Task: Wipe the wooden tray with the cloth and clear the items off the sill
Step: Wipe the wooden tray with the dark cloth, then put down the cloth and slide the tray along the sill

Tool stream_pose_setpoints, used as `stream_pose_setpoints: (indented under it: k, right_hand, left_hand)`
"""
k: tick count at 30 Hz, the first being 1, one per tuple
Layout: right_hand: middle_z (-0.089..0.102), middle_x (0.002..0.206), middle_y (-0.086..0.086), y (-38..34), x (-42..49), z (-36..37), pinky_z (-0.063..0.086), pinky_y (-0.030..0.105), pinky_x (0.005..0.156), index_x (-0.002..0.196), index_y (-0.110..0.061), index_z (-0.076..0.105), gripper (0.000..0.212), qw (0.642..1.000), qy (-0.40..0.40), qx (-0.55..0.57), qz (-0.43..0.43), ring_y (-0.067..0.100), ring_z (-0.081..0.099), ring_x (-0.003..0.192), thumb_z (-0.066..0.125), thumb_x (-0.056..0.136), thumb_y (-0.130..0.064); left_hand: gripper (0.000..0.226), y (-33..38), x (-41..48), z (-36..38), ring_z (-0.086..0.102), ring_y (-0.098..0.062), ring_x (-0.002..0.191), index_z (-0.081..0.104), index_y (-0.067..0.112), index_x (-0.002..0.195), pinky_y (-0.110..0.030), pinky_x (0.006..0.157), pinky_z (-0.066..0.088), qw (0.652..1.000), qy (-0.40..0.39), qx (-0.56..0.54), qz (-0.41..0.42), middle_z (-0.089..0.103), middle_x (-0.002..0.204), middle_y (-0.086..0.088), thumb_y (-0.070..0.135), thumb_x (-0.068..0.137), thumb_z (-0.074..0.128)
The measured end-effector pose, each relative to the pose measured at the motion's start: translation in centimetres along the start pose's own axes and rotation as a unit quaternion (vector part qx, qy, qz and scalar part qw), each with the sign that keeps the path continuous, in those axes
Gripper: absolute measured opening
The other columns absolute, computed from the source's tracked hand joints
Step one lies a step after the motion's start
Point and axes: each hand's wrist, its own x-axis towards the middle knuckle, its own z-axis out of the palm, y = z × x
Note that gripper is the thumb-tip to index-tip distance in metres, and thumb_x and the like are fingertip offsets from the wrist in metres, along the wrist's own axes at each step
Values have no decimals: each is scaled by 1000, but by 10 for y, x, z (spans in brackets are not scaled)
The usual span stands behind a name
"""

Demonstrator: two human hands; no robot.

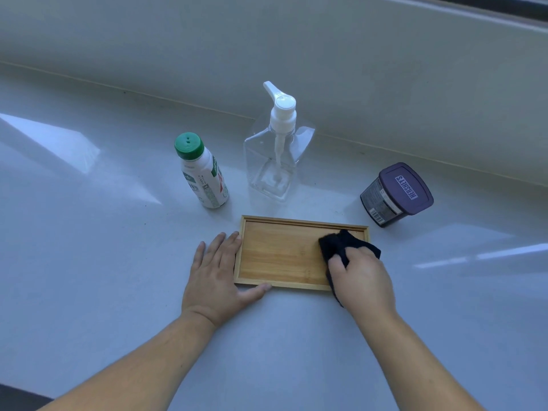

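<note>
A shallow wooden tray (281, 250) lies flat on the white sill (89, 262) in front of me. My left hand (216, 271) rests flat against the tray's left edge, fingers spread, thumb along its near rim. My right hand (361, 277) presses a dark cloth (341, 244) onto the tray's right end. Behind the tray stand a white bottle with a green cap (201, 170), a clear pump dispenser (275, 149) and, to the right, a purple-lidded tub (396, 194).
A pale wall (326, 54) rises along the back of the sill. Bright light reflections streak the glossy surface at the left and right. A dark corner shows at the bottom left beyond the sill's near edge.
</note>
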Motion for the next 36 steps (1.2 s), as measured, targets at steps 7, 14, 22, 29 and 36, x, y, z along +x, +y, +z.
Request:
stream_pose_setpoints:
  k: [7, 14, 22, 29, 36]
  right_hand:
    - [65, 107, 19, -90, 4, 61, 49, 44, 82, 95, -4, 72, 27, 987, 7, 44, -157, 39, 60, 98, 60, 96, -29]
    - [60, 108, 8, -72, -8, 64, 50, 45, 75, 111, -14, 68, 28, 952, -65, -75, -290, 32, 54, 95, 59, 85, -23]
    - [64, 99, 3, 27, -45, 0, 51, 41, 69, 105, -16, 75, 24, 967, 25, -141, -209, 29, 54, 80, 65, 83, -13]
    - [75, 105, 5, 6, -164, 53, 53, 33, 53, 109, -26, 78, 53, 915, -80, -214, -332, 26, 63, 68, 82, 57, -35]
    - [54, 146, -6, 18, -127, 19, 41, 35, 112, 147, -27, 53, 72, 982, -63, -64, -166, 18, 46, 133, 43, 92, -72]
  left_hand:
    - [107, -1, 1, 3, 28, -17, 153, 45, 11, 150, -54, 126, 15, 1000, 13, 3, 11, 47, 157, 2, 78, 70, 63]
    - [104, -4, -1, 9, 33, -20, 151, 45, 8, 149, -55, 125, 17, 1000, 29, -6, 10, 51, 154, -1, 74, 70, 61]
    - [114, -6, 1, 6, 19, -16, 156, 39, 16, 152, -52, 127, 8, 1000, -13, 17, 2, 41, 161, 4, 92, 68, 54]
    - [112, -2, -2, -3, 19, -16, 155, 40, 17, 152, -50, 128, 5, 1000, -25, 6, 2, 39, 162, 4, 93, 70, 52]
    - [85, -6, 7, -30, 26, -17, 152, 37, 24, 156, -41, 123, 24, 988, -93, -123, -31, 39, 162, 3, 64, 87, 64]
